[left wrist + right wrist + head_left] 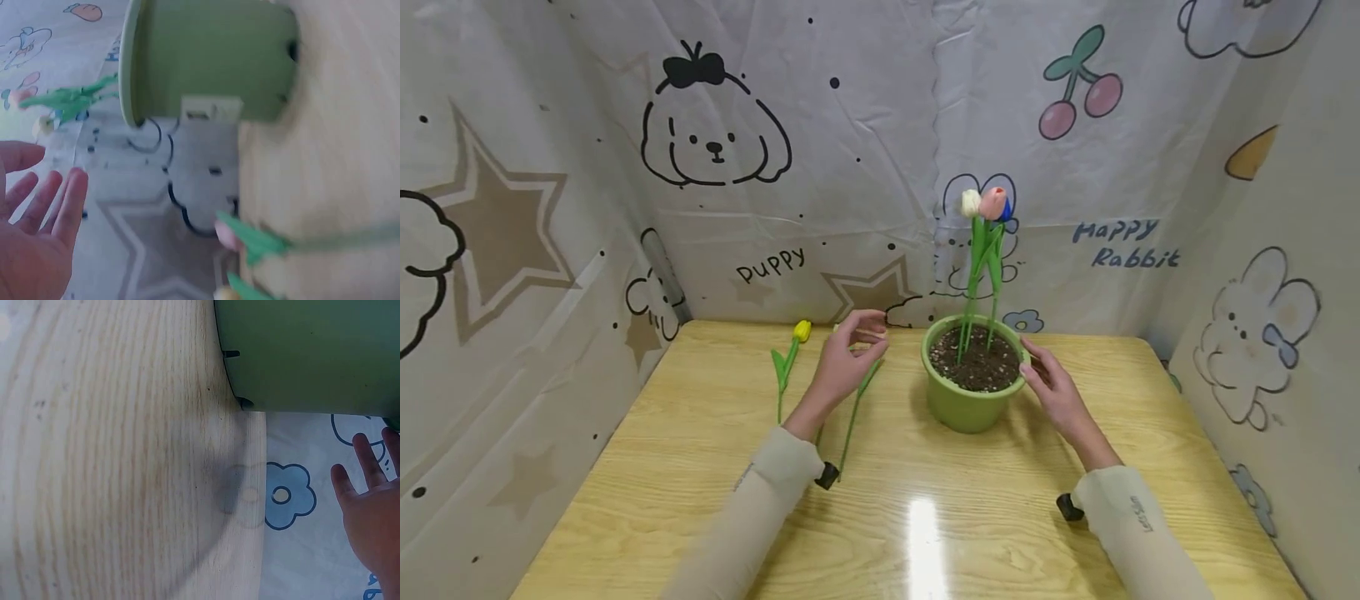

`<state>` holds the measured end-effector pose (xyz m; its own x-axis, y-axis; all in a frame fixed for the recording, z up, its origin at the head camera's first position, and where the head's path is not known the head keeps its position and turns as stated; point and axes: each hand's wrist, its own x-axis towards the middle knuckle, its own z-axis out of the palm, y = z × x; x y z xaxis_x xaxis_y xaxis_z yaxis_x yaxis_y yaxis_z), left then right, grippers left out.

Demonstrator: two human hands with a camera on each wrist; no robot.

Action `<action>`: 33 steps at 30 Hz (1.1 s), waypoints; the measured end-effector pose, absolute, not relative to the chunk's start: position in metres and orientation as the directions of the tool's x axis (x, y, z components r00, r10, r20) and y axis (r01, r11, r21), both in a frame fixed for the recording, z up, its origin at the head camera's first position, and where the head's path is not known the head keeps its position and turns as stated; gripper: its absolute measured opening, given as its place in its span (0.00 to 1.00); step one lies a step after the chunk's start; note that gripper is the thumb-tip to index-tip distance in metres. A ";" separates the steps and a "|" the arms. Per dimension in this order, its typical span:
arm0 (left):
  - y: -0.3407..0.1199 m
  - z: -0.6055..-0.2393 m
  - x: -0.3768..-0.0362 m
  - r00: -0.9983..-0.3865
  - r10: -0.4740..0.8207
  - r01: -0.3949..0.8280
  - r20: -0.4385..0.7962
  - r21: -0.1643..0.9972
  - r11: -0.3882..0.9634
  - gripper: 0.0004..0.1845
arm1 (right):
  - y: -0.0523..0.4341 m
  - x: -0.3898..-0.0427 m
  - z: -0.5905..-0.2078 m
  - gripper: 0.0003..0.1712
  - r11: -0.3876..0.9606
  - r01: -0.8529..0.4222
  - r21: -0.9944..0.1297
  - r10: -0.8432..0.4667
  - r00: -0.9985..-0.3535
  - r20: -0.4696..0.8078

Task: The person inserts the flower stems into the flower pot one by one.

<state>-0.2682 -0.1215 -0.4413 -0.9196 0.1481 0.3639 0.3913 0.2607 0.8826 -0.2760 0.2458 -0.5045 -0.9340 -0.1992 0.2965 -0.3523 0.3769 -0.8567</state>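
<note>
A green flowerpot [970,408] filled with dark soil stands on the table. White [971,203], pink [993,203] and blue [1006,210] tulips rise upright from it. My right hand [1056,387] touches the pot's right rim with its fingertips; its fingers look straight and spread in the right wrist view. Left of the pot, my left hand [850,360] hovers with relaxed fingers and holds nothing. Below and beside it lie loose tulips: a yellow tulip [802,332] and a pink tulip [228,236], whose head my left hand hides in the head view.
The wooden table [880,533] backs onto a printed cloth [865,125], which also hangs along both sides. A light-coloured tulip head [225,292] shows at the bottom of the left wrist view. Small black devices sit at both wrists.
</note>
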 end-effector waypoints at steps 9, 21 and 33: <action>-0.213 -0.473 -0.223 -0.960 0.111 0.280 0.257 0.900 0.334 0.24 | 0.244 -0.275 -0.505 0.31 0.364 -0.359 -0.859 -0.195 -0.932 0.307; -0.283 -0.497 -0.201 -1.000 -0.009 -0.030 -0.028 0.956 0.293 0.29 | 0.245 -0.275 -0.504 0.30 0.344 -0.373 -0.862 -0.200 -0.926 0.321; -0.287 -0.507 -0.206 -0.982 -0.017 -0.186 -0.186 0.965 0.185 0.32 | 0.242 -0.277 -0.505 0.30 0.346 -0.345 -0.873 -0.195 -0.936 0.292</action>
